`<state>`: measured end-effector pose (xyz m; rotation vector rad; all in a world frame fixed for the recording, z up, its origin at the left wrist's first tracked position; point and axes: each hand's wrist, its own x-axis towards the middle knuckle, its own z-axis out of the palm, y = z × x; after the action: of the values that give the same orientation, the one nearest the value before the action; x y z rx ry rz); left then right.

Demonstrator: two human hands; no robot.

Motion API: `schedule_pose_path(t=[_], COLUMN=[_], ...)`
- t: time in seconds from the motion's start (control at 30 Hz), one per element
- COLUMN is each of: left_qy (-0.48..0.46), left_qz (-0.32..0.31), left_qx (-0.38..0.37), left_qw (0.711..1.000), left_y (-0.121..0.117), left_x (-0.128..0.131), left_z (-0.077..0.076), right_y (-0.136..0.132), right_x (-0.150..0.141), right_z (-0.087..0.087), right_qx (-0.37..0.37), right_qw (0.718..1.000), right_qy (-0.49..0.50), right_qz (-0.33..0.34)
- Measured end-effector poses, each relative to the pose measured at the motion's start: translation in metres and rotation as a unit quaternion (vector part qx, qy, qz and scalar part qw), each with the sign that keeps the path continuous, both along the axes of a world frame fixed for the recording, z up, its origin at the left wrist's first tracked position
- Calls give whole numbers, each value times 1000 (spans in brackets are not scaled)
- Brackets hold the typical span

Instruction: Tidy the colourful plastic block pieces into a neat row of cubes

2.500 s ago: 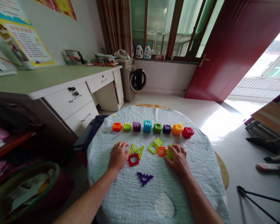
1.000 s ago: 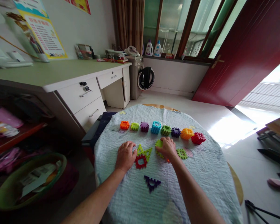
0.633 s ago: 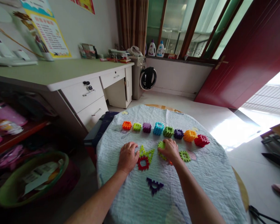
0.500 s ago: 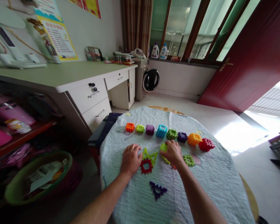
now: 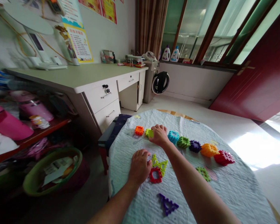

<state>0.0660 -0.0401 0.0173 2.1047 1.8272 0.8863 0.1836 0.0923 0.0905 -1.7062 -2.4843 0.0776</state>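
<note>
My right hand (image 5: 159, 135) reaches to the row of stacked plastic building blocks. Its thumb and index finger close around the lime-green block (image 5: 149, 133), and it hides the purple block's place. My left hand (image 5: 140, 165) rests on the cloth, loosely bent, thumb apart from the fingers, nothing seen in it. Beside its thumb lie lime triangular pieces (image 5: 162, 167) and a red square piece (image 5: 156, 175). A dark purple triangle piece (image 5: 168, 205) lies nearer me. Right of my forearm is a green square piece (image 5: 203, 173).
Left of my right hand is an orange block (image 5: 139, 130). To its right run blue (image 5: 173, 137), green (image 5: 183, 142), dark purple (image 5: 195, 146), yellow (image 5: 209, 150) and red (image 5: 224, 157) blocks. They stand on a cloth-covered round table (image 5: 196, 199). A stool (image 5: 114, 130) touches the left side.
My right hand has moved from the lime pieces mid-table, forward and left to the block row. My left hand stays beside the red piece. The camera view has turned slightly left.
</note>
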Motion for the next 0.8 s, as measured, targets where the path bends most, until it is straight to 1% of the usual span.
schedule_pose_path(t=[0.1, 0.23, 0.37, 0.47, 0.57, 0.63, 0.7, 0.8], left_qy=[-3, -6, -3, -5, -7, -1, 8, 24], left_qz=[3, 4, 6, 3, -3, -6, -7, -14], left_qx=[-1, -7, -4, -3, -2, 0, 1, 0], left_qw=[1000, 1000, 1000, 1000, 1000, 1000, 1000, 1000], left_y=[0, -1, 0, 0, 0, 0, 1, 2], left_x=[0, 1, 0, 0, 0, -1, -2, -3], left_z=[0, -1, -2, -2, -3, -3, -3, -2], right_y=[19, 32, 34, 27, 9, -11, -36, -80], right_x=[-9, -15, -18, -12, 11, 39, 73, 125], right_z=[-5, -13, -14, -7, 2, 5, 2, -13], right_qx=[-12, -16, -35, -16, 23, 49, 64, 44], right_qw=[1000, 1000, 999, 1000, 997, 991, 983, 971], right_qy=[-19, -23, -35, -3, 66, 112, 150, 204], right_qz=[-5, -14, -9, -10, -30, -51, -81, -114])
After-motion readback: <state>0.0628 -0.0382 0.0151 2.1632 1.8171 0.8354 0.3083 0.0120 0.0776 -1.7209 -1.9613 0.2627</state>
